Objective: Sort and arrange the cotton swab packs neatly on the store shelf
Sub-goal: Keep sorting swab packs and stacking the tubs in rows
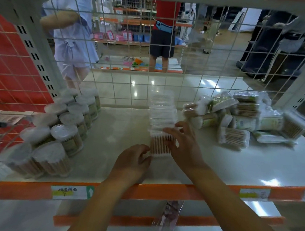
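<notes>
A row of clear rectangular swab boxes (161, 114) runs from the shelf's middle back toward the wire grid. The nearest box (160, 145) stands at the front of that row, its wooden sticks showing. My left hand (134, 163) touches its lower left corner with curled fingers. My right hand (183, 142) rests on its right side with fingers spread over the top edge. Round swab tubs (64, 128) stand in two rows on the left. A loose heap of bagged swab packs (241, 118) lies on the right.
The white shelf (216, 164) has an orange front rail (162, 191) with price labels. A wire grid (132, 86) closes the back; people stand in the aisle beyond. A packet (169, 215) hangs below the rail.
</notes>
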The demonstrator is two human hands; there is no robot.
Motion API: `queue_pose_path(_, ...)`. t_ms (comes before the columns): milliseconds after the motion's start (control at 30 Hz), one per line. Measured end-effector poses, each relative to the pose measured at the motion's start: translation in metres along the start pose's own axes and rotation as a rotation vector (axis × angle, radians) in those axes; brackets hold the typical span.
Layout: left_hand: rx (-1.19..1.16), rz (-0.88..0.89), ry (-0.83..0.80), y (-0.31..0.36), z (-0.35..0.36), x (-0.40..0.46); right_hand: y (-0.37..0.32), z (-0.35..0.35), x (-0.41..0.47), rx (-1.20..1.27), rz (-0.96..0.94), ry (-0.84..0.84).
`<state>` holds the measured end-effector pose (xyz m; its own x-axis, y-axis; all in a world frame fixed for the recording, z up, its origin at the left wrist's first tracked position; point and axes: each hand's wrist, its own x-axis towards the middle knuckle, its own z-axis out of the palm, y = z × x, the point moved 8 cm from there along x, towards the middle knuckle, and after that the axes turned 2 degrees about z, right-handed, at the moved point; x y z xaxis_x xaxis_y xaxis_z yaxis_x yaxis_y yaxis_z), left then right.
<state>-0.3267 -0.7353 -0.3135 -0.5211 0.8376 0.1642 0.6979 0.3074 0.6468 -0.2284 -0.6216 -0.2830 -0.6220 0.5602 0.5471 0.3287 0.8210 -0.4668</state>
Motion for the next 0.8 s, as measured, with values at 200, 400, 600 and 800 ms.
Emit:
queue_pose_path(200, 0.098, 0.021, 0.002, 0.002, -0.006, 0.000, -0.014, -0.001, -0.005, -0.162, -0.012, -0.024)
queue_pose_path(400, 0.237, 0.136, 0.124, 0.021, -0.032, -0.004, -0.024, -0.010, -0.016, -0.235, -0.037, -0.020)
queue_pose_path(600, 0.337, 0.240, 0.157, 0.046, -0.035, -0.011, -0.035, -0.023, -0.026, -0.215, -0.089, 0.057)
queue_pose_path(800, 0.360, 0.255, 0.160, 0.061, -0.029, -0.015, -0.034, -0.029, -0.032, -0.161, -0.125, 0.042)
